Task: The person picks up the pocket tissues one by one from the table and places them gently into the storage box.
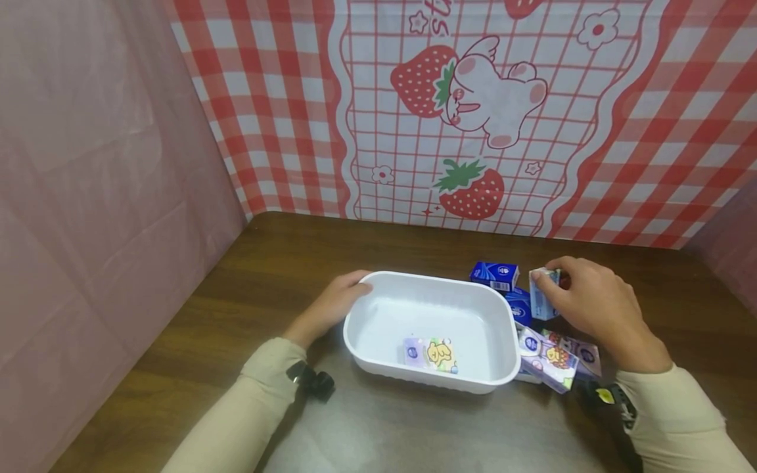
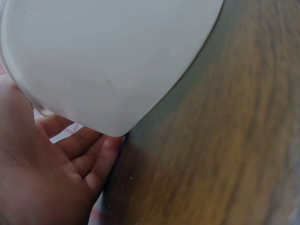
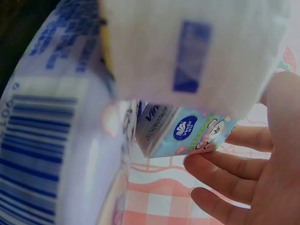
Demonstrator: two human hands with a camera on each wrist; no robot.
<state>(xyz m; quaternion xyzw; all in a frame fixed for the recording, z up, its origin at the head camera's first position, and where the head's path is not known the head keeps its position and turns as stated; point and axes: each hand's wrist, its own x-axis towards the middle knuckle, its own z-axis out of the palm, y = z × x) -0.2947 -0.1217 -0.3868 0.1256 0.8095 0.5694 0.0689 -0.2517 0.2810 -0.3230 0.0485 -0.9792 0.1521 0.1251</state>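
With its thumb over the rim and its fingers outside, my left hand (image 1: 331, 301) (image 2: 56, 173) grips the far left corner of a white plastic basin (image 1: 437, 292) (image 2: 108, 56). A purple tissue pack (image 1: 430, 354) with a yellow cartoon lies flat inside it. To the basin's right, my right hand (image 1: 603, 305) (image 3: 276, 164) pinches a light blue tissue pack (image 1: 543, 299) (image 3: 192, 133), held upright. Two dark blue tissue packs (image 1: 495, 276) sit just left of that hand. Nearer me, purple tissue packs (image 1: 549, 361) lie in an overlapping pile against the basin's right end.
The brown wooden table (image 1: 284, 256) carries everything. A red-and-white checked cloth (image 1: 290, 118) with strawberries hangs behind it, and a pink cloth (image 1: 118, 164) hangs at the left. Close to the right wrist camera, a barcoded purple pack (image 3: 37, 145) blocks part of the view.
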